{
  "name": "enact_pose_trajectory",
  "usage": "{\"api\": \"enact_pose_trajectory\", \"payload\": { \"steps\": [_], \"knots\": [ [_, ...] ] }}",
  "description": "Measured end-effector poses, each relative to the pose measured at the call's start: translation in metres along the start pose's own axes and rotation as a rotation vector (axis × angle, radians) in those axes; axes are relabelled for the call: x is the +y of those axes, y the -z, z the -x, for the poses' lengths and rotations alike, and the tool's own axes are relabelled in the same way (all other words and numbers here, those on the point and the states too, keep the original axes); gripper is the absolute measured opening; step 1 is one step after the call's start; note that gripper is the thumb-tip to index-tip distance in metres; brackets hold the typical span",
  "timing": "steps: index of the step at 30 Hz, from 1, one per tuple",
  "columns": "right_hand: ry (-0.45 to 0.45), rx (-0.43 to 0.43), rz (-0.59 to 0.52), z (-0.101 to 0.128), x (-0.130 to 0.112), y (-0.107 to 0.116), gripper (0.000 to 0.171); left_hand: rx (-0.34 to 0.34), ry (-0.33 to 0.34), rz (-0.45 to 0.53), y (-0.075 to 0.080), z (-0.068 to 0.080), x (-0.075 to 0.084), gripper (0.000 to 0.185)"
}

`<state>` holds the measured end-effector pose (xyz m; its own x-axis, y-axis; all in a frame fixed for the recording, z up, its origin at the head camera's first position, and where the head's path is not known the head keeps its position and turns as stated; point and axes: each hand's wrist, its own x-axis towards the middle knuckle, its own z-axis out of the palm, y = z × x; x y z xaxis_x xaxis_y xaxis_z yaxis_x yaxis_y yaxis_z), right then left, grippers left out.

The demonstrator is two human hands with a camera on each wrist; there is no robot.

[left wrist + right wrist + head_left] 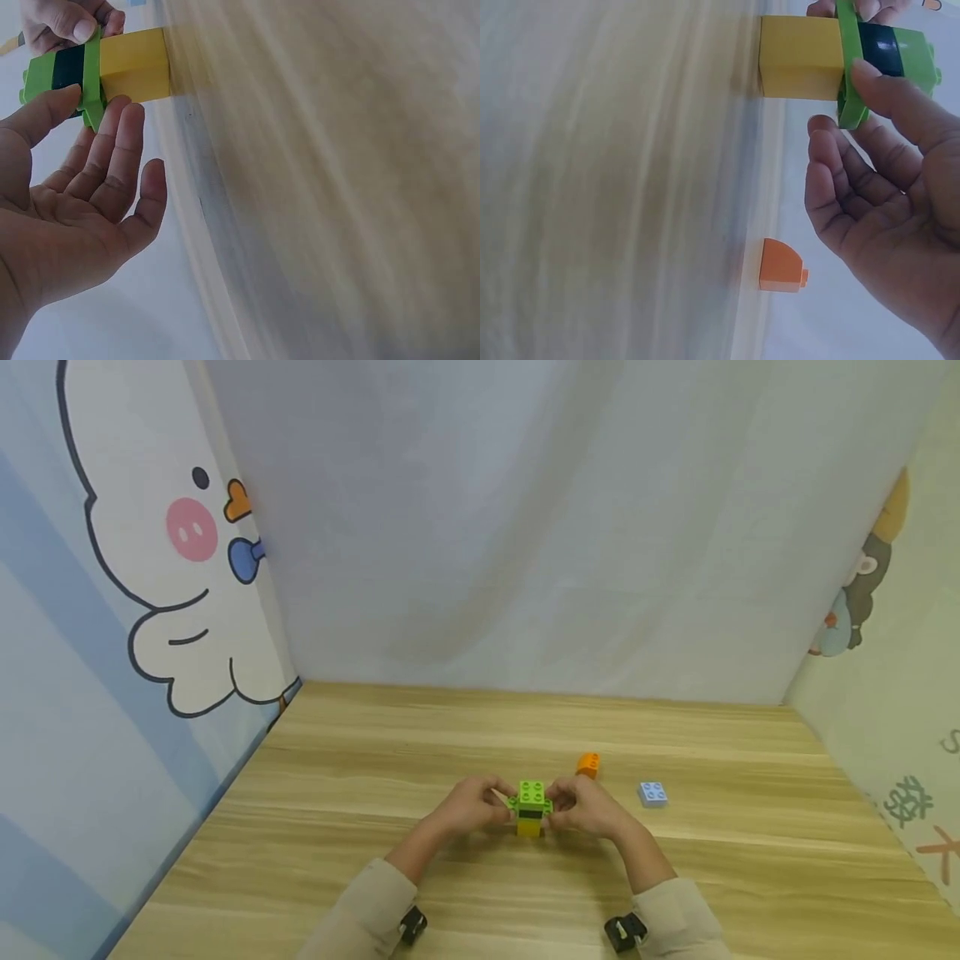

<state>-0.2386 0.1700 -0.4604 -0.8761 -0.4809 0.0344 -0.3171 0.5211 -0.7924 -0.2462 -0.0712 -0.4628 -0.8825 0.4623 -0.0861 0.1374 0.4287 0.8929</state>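
A small brick stack stands on the wooden table: a yellow block at the bottom, a dark band, then a thin green plate and a green studded brick on top. My left hand holds it from the left and my right hand from the right. In the left wrist view the stack sits under my left thumb, and the other fingers lie nearly straight by the plate's edge. In the right wrist view my right thumb lies on the stack, palm open below.
A rounded orange brick lies just behind my right hand. A light blue studded brick sits further right. Fabric walls with cartoon prints close the table in on the left, back and right.
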Motion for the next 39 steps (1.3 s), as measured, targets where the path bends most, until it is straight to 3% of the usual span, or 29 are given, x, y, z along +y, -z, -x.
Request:
{"api": "enact_pose_trajectory", "payload": {
  "steps": [17,29,39],
  "knots": [
    [0.051,0.007,0.087,0.001,0.001,-0.003,0.033,-0.007,0.000,-0.008,0.005,-0.002,0.005,0.032],
    [0.058,-0.030,0.159,0.011,-0.010,0.005,0.056,0.017,0.055,-0.038,0.003,-0.002,0.007,0.032],
    [0.038,0.069,0.046,0.027,-0.009,0.011,0.059,0.020,0.063,-0.013,-0.001,-0.004,0.010,0.032]
  ]
}}
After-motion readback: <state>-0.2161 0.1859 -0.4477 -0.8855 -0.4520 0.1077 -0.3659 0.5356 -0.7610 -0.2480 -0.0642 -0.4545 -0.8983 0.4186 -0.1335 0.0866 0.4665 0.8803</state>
